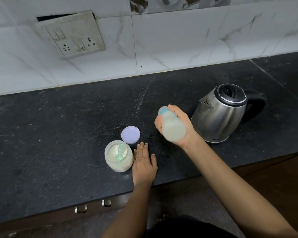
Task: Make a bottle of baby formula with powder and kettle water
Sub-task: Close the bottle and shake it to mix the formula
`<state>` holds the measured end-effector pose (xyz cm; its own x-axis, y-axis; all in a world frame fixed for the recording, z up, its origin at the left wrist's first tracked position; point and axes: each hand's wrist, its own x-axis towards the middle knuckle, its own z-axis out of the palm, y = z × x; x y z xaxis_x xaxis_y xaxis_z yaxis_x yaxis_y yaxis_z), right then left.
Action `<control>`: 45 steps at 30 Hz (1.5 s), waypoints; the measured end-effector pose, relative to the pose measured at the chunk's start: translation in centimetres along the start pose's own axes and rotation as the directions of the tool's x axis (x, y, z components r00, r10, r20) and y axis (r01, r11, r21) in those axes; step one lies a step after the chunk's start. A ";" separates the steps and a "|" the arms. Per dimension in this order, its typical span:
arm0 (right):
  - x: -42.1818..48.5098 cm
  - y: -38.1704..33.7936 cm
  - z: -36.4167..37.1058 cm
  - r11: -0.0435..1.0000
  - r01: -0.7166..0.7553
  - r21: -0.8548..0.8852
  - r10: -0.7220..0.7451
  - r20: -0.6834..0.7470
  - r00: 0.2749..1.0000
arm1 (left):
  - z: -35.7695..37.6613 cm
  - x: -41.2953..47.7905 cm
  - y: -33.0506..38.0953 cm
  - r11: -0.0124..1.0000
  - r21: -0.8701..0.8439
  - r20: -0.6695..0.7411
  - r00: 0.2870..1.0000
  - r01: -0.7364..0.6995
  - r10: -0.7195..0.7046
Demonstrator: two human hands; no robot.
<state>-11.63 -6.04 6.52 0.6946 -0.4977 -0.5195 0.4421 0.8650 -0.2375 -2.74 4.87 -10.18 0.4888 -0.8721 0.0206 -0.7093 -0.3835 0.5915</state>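
Note:
My right hand (pixel 181 125) grips a baby bottle (pixel 172 126) full of milky liquid, held tilted above the counter with its blue-collared top pointing up and left; the bottle is motion-blurred. A steel electric kettle (pixel 218 114) with a black lid and handle stands just right of that hand. My left hand (pixel 144 164) lies flat on the black counter (pixel 58 134), fingers apart, holding nothing. Right beside it on the left is an open jar of formula powder (pixel 119 156) with a green scoop (pixel 119 154) inside. The jar's pale purple lid (pixel 130 134) lies flat behind the jar.
White marble-look wall tiles rise behind the counter, with a grimy socket and switch plate (pixel 70 34) at the upper left. The counter's front edge runs diagonally; drawer handles (pixel 81 208) sit beneath it. My bare foot (pixel 163 219) shows on the floor below.

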 end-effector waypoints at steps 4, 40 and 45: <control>0.8 0.1 -0.5 0.988 0.042 0.146 -0.014 -0.187 0.982 | 0.1 0.0 -0.1 1.000 0.001 -0.011 1.000 -0.012 0.012; 1.4 2.4 -5.3 0.932 0.357 -0.067 -0.338 0.200 0.920 | 0.8 0.1 -0.4 0.998 0.049 -0.055 0.998 -0.029 0.032; 0.9 2.3 -6.6 0.907 0.297 -0.300 -0.165 0.396 0.903 | 0.7 0.1 -0.4 0.999 0.039 -0.056 0.998 -0.036 0.038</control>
<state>-13.76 -4.11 0.08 0.7792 -0.6178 -0.1053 0.4368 0.6558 -0.6158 -2.76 4.71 -11.00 0.4888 -0.8679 0.0884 -0.7458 -0.3631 0.5586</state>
